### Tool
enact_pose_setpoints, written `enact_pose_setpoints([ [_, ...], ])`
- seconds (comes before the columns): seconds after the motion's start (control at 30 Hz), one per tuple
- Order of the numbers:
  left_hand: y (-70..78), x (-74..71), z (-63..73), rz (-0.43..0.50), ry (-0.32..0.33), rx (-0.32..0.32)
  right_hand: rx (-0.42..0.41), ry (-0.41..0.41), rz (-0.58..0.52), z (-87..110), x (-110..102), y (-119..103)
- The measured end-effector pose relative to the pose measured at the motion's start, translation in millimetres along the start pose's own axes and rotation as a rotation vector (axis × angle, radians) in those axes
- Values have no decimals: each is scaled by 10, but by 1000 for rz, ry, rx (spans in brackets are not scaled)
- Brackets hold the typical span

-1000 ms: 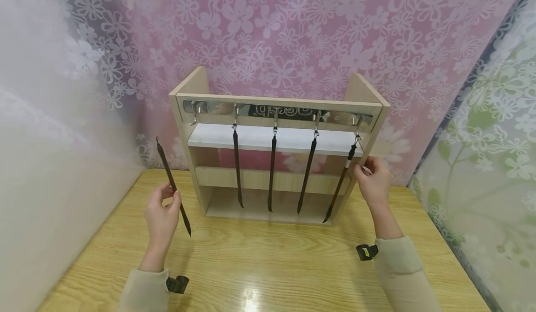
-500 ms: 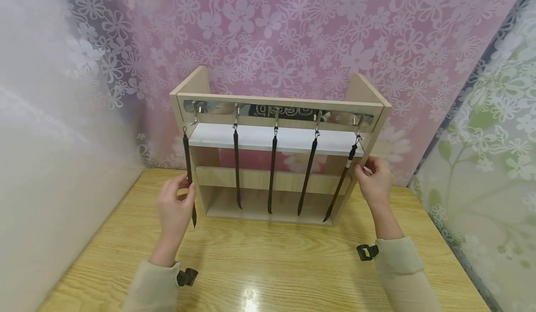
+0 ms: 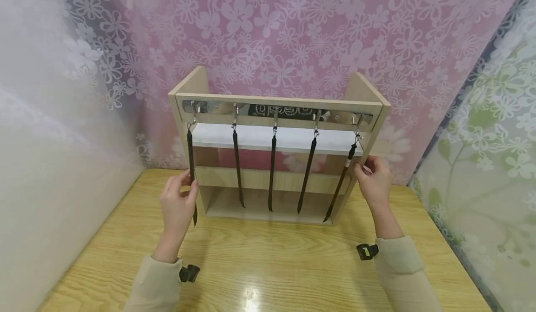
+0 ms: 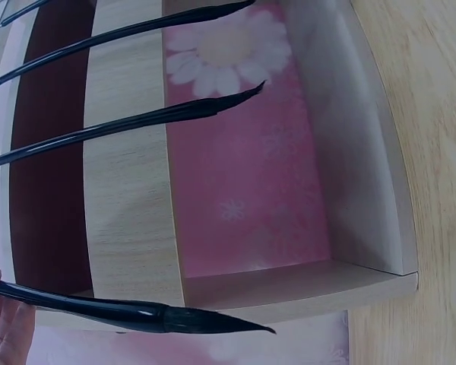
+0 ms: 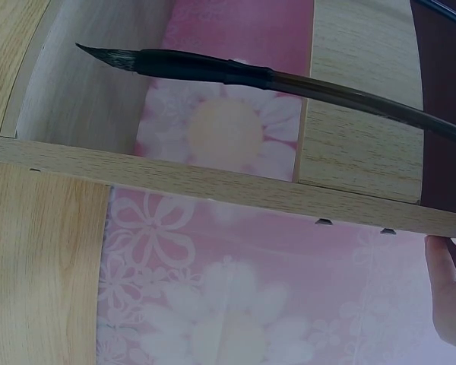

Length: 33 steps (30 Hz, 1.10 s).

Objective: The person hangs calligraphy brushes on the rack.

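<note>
My left hand [image 3: 179, 202] pinches a dark calligraphy brush [image 3: 191, 151] by its handle, tip down, at the left side of a wooden rack [image 3: 272, 179]. The brush's top loop is at the leftmost metal hook [image 3: 193, 116]; whether it sits on the hook I cannot tell. In the left wrist view the held brush's pointed tip [image 4: 213, 321] shows beside the side panel. My right hand [image 3: 374, 182] holds the rack's right side panel [image 5: 213, 186] between thumb and fingers. Near it, a brown-handled brush [image 3: 341, 182] hangs from the rightmost hook.
Between the outer hooks hang more dark brushes, one at the left [image 3: 237, 168], one in the middle [image 3: 272, 172] and one to the right [image 3: 307, 175]. The rack stands on a wooden table [image 3: 268, 261] against a pink floral backdrop [image 3: 272, 37]. A pale wall [image 3: 71, 140] rises at the left.
My left hand has carried its brush rightward from beside the rack, and the loop has come up to the leftmost hook. The right hand stays on the side panel.
</note>
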<state>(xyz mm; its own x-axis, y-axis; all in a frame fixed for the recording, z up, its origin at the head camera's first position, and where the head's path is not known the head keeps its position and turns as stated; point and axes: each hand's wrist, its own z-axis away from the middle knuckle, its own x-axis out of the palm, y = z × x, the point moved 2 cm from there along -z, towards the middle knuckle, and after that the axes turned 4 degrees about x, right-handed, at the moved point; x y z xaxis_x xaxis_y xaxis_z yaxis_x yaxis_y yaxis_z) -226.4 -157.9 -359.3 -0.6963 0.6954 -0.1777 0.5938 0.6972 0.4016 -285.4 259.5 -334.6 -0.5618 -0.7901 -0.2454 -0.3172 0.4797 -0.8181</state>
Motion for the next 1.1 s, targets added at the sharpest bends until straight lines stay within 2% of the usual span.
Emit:
enact_pose_setpoints([
  [0.53, 0, 19, -16, -19, 1, -4, -4, -4, -3, -31, 9, 8],
  [1.0, 2, 20, -9, 5, 9, -26, 14, -16, -10, 1, 1, 8],
  [1.1, -4, 24, -6, 8, 12, -26, 12, -22, -17, 52, -19, -129],
])
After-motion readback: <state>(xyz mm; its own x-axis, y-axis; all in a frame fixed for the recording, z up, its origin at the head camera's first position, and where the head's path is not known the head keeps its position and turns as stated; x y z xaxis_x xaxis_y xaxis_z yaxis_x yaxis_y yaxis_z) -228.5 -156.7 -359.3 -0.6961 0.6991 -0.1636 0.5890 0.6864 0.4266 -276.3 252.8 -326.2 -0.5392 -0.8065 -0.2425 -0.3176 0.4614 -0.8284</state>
